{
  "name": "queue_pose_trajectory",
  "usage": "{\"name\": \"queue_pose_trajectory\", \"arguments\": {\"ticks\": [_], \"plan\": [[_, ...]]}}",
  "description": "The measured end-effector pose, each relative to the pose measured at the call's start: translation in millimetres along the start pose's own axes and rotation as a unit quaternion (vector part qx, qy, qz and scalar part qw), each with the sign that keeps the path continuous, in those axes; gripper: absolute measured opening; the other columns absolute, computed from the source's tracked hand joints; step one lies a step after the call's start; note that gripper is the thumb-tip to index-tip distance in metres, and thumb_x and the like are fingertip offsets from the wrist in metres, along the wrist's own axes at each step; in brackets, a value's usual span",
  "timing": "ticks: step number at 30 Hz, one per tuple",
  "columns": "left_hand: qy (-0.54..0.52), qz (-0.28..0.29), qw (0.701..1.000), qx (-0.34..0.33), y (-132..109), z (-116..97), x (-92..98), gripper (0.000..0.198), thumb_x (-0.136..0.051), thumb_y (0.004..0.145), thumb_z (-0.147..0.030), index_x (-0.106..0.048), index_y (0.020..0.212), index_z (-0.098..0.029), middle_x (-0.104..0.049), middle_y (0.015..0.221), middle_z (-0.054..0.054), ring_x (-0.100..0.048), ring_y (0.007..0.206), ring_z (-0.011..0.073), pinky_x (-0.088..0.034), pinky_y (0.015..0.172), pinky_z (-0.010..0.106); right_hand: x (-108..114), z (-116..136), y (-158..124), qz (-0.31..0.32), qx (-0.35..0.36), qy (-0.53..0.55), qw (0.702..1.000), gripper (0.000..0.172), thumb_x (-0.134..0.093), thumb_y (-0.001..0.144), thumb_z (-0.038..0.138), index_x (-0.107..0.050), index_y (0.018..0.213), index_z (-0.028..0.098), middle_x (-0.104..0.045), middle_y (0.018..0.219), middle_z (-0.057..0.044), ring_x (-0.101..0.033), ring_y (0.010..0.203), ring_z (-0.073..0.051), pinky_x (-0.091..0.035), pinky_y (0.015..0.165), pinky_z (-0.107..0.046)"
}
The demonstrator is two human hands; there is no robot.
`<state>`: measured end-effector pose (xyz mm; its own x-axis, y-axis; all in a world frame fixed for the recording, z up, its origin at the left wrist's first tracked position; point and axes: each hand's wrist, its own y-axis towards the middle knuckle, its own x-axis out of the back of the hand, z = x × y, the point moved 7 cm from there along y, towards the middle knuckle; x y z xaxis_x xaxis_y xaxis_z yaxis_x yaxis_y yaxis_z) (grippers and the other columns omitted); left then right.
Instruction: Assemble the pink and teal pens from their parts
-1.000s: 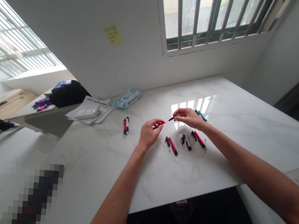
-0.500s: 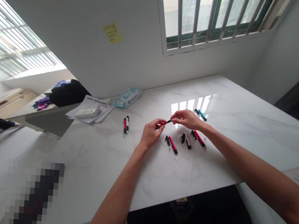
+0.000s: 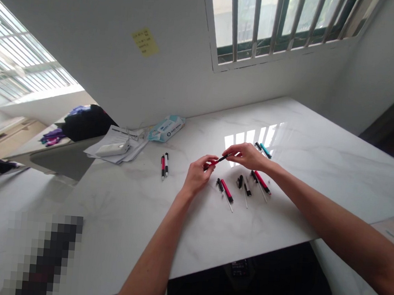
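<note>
White marbled table [image 3: 125, 233] under everything. Paper stack [image 3: 91, 149] far left. Right hand [image 3: 247, 156]: thumb and fingers pinching black pen section [image 3: 222, 158]. Left hand [image 3: 196, 177]: fingers pinching red barrel [image 3: 214, 163], between hands above table, end to end with black section (too small to tell if seated). Wipes pack [image 3: 167, 129] beside papers. Red pen [image 3: 163, 166] and white pen [image 3: 167, 164] side by side, left of left hand. Loose red barrel [image 3: 227, 190] nearer table edge, thin white refill [image 3: 229, 204] alongside.
</note>
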<state>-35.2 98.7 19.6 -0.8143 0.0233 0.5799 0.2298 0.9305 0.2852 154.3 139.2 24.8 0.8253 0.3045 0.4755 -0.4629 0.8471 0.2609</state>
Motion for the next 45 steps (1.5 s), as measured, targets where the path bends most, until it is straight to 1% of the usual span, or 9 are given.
{"name": "queue_pose_trajectory", "arguments": {"ticks": [5,7,11,15,19,24,37,42,45], "plan": [[0.004,0.007,0.999,-0.034,0,-5,0.1,0.031,-0.059,0.089,-0.011,-0.076,0.111,-0.025,-0.078,0.113,0.003,-0.073,0.098,0.0172,-0.056,0.09,0.029,-3,-8,-1,0.032,-0.056,-0.056,0.996,0.042,-0.06,0.097,0.052,-0.083,0.084,0.019,-0.076,0.072,-0.004,-0.064,0.063,-0.015,-0.046,0.063,-0.029],[0.007,0.009,0.999,-0.041,0,-7,0.0,0.032,-0.058,0.089,-0.01,-0.076,0.11,-0.025,-0.078,0.114,0.003,-0.073,0.1,0.0175,-0.056,0.089,0.029,-3,-7,-1,0.035,-0.055,-0.074,0.995,0.044,-0.058,0.098,0.054,-0.082,0.087,0.019,-0.075,0.071,-0.004,-0.06,0.059,-0.014,-0.042,0.06,-0.029],[0.013,0.003,0.999,-0.039,0,-5,0.8,0.033,-0.058,0.089,-0.009,-0.077,0.11,-0.026,-0.078,0.111,0.002,-0.073,0.098,0.0173,-0.056,0.087,0.029,-1,1,-4,0.037,-0.018,-0.039,0.998,0.034,-0.069,0.091,0.046,-0.075,0.113,0.021,-0.079,0.085,-0.004,-0.068,0.073,-0.017,-0.049,0.069,-0.03],[0.011,0.001,0.999,-0.032,1,-2,0.6,0.031,-0.059,0.089,-0.012,-0.076,0.111,-0.026,-0.078,0.111,0.003,-0.073,0.097,0.0175,-0.057,0.087,0.029,4,3,-4,0.012,-0.008,-0.013,1.0,0.023,-0.07,0.089,0.04,-0.075,0.1,0.02,-0.079,0.088,-0.005,-0.071,0.081,-0.019,-0.053,0.077,-0.031],[0.004,0.005,0.999,-0.035,0,-3,-0.1,0.028,-0.06,0.088,-0.011,-0.076,0.108,-0.024,-0.078,0.112,0.003,-0.074,0.097,0.0176,-0.058,0.09,0.03,1,-3,-3,0.026,-0.049,-0.062,0.997,0.036,-0.061,0.097,0.048,-0.075,0.082,0.019,-0.076,0.075,-0.005,-0.065,0.065,-0.016,-0.048,0.066,-0.03],[0.009,0.005,1.0,-0.03,1,-3,0.4,0.028,-0.059,0.089,-0.013,-0.076,0.108,-0.024,-0.078,0.113,0.004,-0.074,0.096,0.0178,-0.057,0.09,0.031,1,4,-5,0.026,-0.01,-0.018,0.999,0.031,-0.069,0.091,0.047,-0.074,0.106,0.02,-0.078,0.085,-0.005,-0.07,0.076,-0.018,-0.052,0.073,-0.031],[0.026,0.057,0.996,-0.062,-2,-9,-4.6,0.039,-0.057,0.092,-0.012,-0.077,0.121,-0.03,-0.076,0.111,0.004,-0.07,0.097,0.017,-0.057,0.088,0.029,-5,-5,-3,0.007,-0.045,-0.08,0.996,0.05,-0.06,0.096,0.057,-0.07,0.065,0.018,-0.069,0.061,-0.002,-0.052,0.054,-0.012,-0.037,0.057,-0.028],[0.041,0.039,0.997,-0.043,0,-6,-1.0,0.042,-0.056,0.09,-0.009,-0.078,0.12,-0.028,-0.077,0.109,0.004,-0.07,0.093,0.0169,-0.056,0.086,0.029,-4,-1,-4,0.033,-0.013,-0.045,0.998,0.03,-0.072,0.089,0.047,-0.077,0.102,0.021,-0.076,0.081,-0.003,-0.065,0.072,-0.016,-0.047,0.067,-0.029],[0.015,0.027,0.999,-0.029,1,-4,0.8,0.04,-0.057,0.089,-0.009,-0.078,0.118,-0.027,-0.078,0.115,0.004,-0.072,0.1,0.0184,-0.057,0.089,0.031,-3,1,-3,0.032,0.005,-0.032,0.999,0.025,-0.072,0.087,0.039,-0.077,0.105,0.021,-0.078,0.091,-0.005,-0.07,0.084,-0.019,-0.052,0.077,-0.031]]}}
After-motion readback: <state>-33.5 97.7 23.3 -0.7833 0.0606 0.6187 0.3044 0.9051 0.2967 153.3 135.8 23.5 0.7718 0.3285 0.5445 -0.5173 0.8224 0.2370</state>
